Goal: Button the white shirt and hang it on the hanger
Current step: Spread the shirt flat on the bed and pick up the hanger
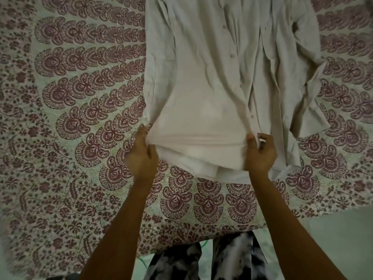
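The white shirt (212, 77) lies spread on the bed, its hem toward me and its upper part running out of the top of the frame. A row of small buttons (231, 55) runs down its front placket. My left hand (141, 154) pinches the hem at the shirt's left side. My right hand (259, 152) grips the hem near the placket, thumb on top of the cloth. The hem is lifted and bunched between both hands. No hanger is in view.
A bedspread (80, 98) with a maroon paisley and flower print covers the bed under the shirt. Its front edge (201, 237) lies close to my legs in black and white patterned trousers (232, 259). Pale floor (333, 239) shows at the lower right.
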{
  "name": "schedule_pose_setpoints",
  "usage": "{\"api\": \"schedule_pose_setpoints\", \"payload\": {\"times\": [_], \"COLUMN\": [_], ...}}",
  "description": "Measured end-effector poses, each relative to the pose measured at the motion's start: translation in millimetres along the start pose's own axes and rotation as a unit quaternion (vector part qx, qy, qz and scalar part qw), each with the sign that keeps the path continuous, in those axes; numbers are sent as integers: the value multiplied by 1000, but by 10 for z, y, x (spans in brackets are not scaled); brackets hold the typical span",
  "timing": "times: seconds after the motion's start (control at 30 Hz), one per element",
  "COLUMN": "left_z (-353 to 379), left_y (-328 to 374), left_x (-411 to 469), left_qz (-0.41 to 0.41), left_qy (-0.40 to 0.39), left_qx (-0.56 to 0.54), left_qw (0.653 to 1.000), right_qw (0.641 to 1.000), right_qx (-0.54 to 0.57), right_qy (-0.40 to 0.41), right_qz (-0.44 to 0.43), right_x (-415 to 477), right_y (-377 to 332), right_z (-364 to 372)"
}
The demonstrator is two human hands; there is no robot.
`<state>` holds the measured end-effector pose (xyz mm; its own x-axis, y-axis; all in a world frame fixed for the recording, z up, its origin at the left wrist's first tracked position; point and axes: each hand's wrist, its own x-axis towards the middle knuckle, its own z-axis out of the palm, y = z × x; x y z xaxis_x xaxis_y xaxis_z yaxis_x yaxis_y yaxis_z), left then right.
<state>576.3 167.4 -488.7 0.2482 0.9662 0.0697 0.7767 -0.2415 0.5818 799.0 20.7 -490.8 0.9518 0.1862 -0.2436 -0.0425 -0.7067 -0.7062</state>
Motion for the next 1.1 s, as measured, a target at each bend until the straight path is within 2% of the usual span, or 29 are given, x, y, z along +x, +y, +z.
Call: {"api": "schedule_pose_setpoints", "payload": {"times": [0.1,0.2,0.3,0.4,0.53,0.63,0.7,0.8,0.9,1.03,1.1], "left_z": [-120,-45,94,167,67,-47,-70,-22,40,106,98], "left_y": [-365,-557,-481,-417,-431,-425,-451,-485,-453,-435,-413], "left_x": [-229,-326,-282,-266,-305,-359,-404,-404,-346,-333,-321], "left_qz": [59,58,67,68,73,67,85,94,86,200,252], "left_qy": [-110,-179,-206,-237,-206,-187,-223,-264,-279,-259,-257], "left_qx": [116,205,209,178,87,46,55,59,93,196,207], "left_qw": [985,961,953,953,972,979,970,958,952,924,910], "right_qw": [994,981,979,990,998,996,995,964,953,965,970], "right_qx": [-89,-158,-167,-114,-22,-13,-92,-233,-273,-249,-236], "right_qy": [-57,-106,-99,-85,-10,19,-16,-120,-124,-76,-52], "right_qz": [-12,32,64,18,-66,-87,-37,52,50,44,38], "right_x": [-101,-172,-149,-130,-177,-199,-214,-196,-151,-146,-158], "right_y": [44,191,320,324,124,107,292,545,525,465,446], "right_z": [67,139,158,147,41,-12,-14,1,43,111,129]}}
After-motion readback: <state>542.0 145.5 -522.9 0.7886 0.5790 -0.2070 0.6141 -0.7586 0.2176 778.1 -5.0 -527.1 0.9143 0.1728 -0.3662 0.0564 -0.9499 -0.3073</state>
